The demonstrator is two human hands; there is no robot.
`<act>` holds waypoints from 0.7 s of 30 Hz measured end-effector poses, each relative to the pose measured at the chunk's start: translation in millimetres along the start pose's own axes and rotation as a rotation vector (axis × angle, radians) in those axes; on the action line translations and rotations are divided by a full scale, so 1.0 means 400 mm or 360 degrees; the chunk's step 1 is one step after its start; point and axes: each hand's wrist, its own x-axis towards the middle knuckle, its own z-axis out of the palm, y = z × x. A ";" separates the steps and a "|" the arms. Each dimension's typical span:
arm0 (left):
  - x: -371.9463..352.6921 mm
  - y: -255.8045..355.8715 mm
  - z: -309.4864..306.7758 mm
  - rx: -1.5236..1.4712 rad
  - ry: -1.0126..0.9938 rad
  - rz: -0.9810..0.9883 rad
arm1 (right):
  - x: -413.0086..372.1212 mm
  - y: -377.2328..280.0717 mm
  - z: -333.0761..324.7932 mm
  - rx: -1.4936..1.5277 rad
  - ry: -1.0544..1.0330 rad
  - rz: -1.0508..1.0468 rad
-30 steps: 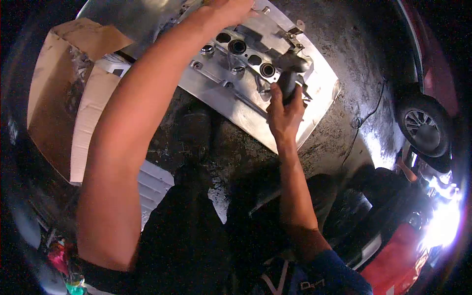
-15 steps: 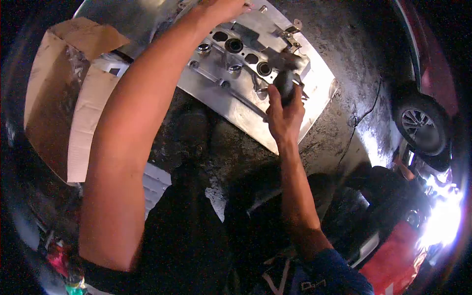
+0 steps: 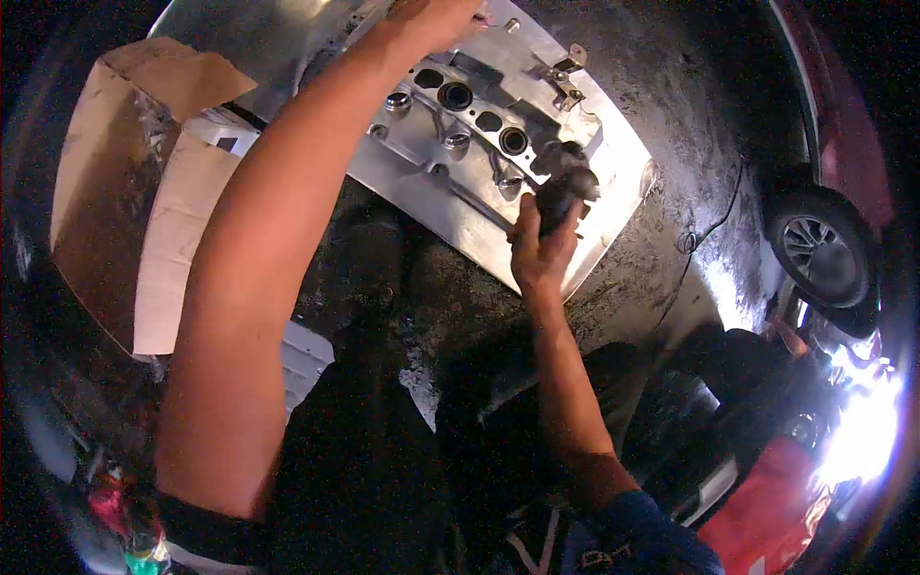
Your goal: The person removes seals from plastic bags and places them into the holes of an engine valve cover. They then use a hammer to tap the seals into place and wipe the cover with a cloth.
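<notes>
A silver metal engine cover (image 3: 407, 129) with round and oval dark openings lies on a pale metal panel (image 3: 623, 163). My right hand (image 3: 544, 244) is wrapped round a dark, rounded tool (image 3: 565, 187), held over the lower right end of the cover. My left hand (image 3: 441, 21) is at the far edge of the cover, near the top of the view. Its fingers are partly cut off by the frame edge, and what they touch there is too small to tell. A metal bracket (image 3: 567, 81) stands at the cover's far right corner.
An open cardboard box (image 3: 105, 192) stands on the left with a white item (image 3: 222, 129) inside. At the right is a car wheel (image 3: 819, 247) beside a red car body. A cable (image 3: 704, 235) crosses the dark floor. Another person's arm (image 3: 791, 337) shows near a bright light.
My right hand and the dark tool have moved slightly down and tilted, and the tool looks sharper. My left hand has stayed in nearly the same place.
</notes>
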 end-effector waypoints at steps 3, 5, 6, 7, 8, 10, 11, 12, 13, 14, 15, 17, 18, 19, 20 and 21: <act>-0.003 0.002 -0.005 0.0149 -0.0005 0.0051 | 0.038 0.086 0.017 -0.0267 -0.0060 0.0073; -0.005 -0.006 -0.005 0.0051 0.0088 0.0073 | 0.049 0.021 0.005 -0.0131 -0.0106 0.0174; -0.017 -0.009 0.008 -0.0007 0.0118 0.0085 | 0.036 -0.014 -0.002 -0.0026 -0.0108 0.0253; -0.021 -0.009 0.017 -0.0019 0.0085 0.0076 | 0.029 0.005 0.010 -0.0031 0.0049 0.0023; -0.013 -0.012 0.016 -0.0021 0.0067 0.0067 | 0.032 0.028 0.017 -0.0092 0.0006 0.0073; 0.003 -0.011 0.008 -0.0003 0.0040 0.0049 | 0.041 0.013 0.024 -0.0209 -0.0062 0.0162; 0.006 -0.007 0.006 0.0012 0.0027 0.0033 | 0.049 0.003 0.012 -0.0172 -0.0122 0.0279; -0.001 0.007 -0.004 0.0022 0.0006 0.0014 | 0.054 -0.013 0.000 -0.0160 -0.0106 0.0223; -0.004 0.013 -0.015 0.0009 -0.0004 0.0023 | 0.064 -0.018 -0.009 -0.0148 -0.0095 0.0161; -0.008 0.014 -0.028 -0.0003 -0.0021 0.0026 | 0.067 -0.028 -0.012 -0.0137 -0.0092 0.0105; -0.016 0.012 -0.029 -0.0016 -0.0046 0.0022 | 0.053 -0.059 -0.011 -0.0089 0.0035 0.0026; -0.010 -0.009 -0.002 -0.0094 0.0004 0.0058 | 0.041 -0.072 -0.008 0.0083 0.0070 0.0099; -0.002 -0.016 0.008 -0.0130 0.0037 0.0091 | 0.039 -0.065 -0.001 0.0133 0.0130 0.0032; -0.005 -0.012 0.007 -0.0070 0.0027 0.0070 | 0.051 -0.006 0.016 -0.0065 0.0147 -0.0107; -0.011 -0.003 0.001 -0.0014 0.0022 0.0054 | 0.074 0.045 0.031 -0.0268 0.0172 -0.0250; -0.006 0.003 -0.003 0.0039 0.0026 0.0037 | 0.092 0.028 0.025 -0.0467 -0.0050 0.0138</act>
